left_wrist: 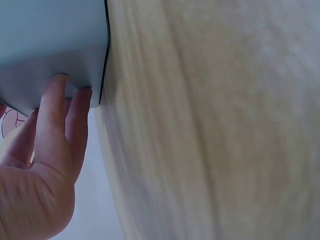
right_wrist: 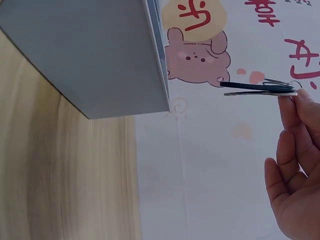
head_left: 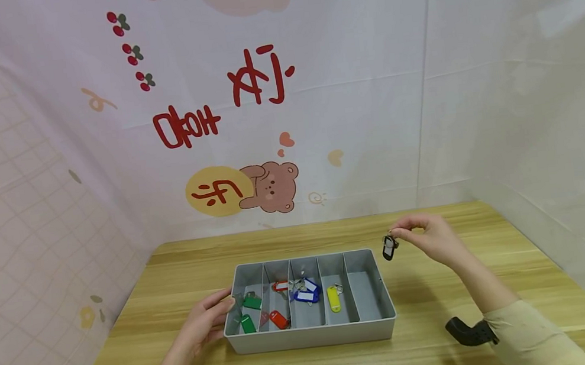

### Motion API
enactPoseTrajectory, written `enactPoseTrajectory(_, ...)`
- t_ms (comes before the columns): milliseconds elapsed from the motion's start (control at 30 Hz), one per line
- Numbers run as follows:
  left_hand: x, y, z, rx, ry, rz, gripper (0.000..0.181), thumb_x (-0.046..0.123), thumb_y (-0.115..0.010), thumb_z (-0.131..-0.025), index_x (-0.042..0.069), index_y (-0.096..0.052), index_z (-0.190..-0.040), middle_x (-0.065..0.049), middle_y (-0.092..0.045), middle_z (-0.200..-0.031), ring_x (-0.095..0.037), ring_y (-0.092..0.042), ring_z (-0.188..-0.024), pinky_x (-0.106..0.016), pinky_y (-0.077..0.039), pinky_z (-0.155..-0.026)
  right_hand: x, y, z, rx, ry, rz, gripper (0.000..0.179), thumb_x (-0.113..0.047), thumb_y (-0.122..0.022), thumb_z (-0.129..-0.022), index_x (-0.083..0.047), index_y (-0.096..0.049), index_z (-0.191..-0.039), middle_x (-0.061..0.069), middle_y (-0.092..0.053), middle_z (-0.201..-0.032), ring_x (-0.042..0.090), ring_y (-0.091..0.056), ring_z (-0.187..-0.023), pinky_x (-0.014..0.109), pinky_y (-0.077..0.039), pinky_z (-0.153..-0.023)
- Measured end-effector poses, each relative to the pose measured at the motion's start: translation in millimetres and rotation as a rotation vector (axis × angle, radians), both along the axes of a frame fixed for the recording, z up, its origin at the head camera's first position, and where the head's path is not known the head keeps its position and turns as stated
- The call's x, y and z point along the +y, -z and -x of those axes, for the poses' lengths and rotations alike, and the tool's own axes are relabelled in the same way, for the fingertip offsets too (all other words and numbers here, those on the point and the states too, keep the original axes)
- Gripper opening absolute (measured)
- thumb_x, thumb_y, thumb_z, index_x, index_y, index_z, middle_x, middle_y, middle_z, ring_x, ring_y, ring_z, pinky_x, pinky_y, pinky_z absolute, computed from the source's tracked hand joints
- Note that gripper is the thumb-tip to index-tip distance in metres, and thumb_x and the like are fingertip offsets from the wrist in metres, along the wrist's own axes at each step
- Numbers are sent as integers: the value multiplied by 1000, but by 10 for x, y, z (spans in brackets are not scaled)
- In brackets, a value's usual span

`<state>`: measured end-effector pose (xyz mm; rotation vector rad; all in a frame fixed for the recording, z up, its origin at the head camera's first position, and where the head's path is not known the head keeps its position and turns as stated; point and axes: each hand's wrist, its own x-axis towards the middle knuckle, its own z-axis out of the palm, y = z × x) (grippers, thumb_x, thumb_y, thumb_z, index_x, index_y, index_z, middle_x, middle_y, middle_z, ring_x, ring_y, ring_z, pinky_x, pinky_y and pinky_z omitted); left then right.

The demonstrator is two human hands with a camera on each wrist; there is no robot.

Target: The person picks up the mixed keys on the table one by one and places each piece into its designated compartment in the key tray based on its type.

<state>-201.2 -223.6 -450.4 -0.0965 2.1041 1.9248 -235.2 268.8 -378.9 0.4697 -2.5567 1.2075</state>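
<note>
A grey divided box (head_left: 314, 336) stands on the wooden table. Against its left end lies my left hand (head_left: 208, 322), fingertips touching the outer wall; the left wrist view has the fingers (left_wrist: 52, 120) fairly straight there. To the right of the box and above the table, my right hand (head_left: 429, 239) pinches a black key tag (head_left: 388, 248) by its ring between thumb and fingertips. The tag hangs down with a white label showing. In the right wrist view the black tag (right_wrist: 255, 86) appears edge-on, a thin metal key beside it.
From left, the compartments hold green key tags (head_left: 252, 301), red key tags (head_left: 279, 319), blue key tags (head_left: 306, 295) and a yellow key tag (head_left: 334, 299); the rightmost compartment (head_left: 367, 293) shows a bare floor. A printed white cloth (head_left: 360, 110) hangs behind the table (head_left: 426, 335).
</note>
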Motion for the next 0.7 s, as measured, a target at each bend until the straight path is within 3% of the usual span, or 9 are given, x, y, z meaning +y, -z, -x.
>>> enactPoseTrajectory(367,-10,1,8,3,0,10,68,29,-64,-98,-2,-35,-151,-19,-68,-115,-28,-69,-98,-41,-59,-75,-152,-18,13,-44,-70,67,11,-22,-72,-92,-13,-77,-96,0,-73,-98,11,-62,-94,41,-49,-82)
enactPoseTrajectory(700,-5,-15,0,1,-2,14,67,29,-63,-98,-2,-36,-151,-18,-68,-116,-28,-69,-97,-41,-59,-75,-238,65,27,-50,-131,37,7,-20,-72,-92,-15,-77,-94,-4,-72,-95,12,-63,-93,34,-51,-79)
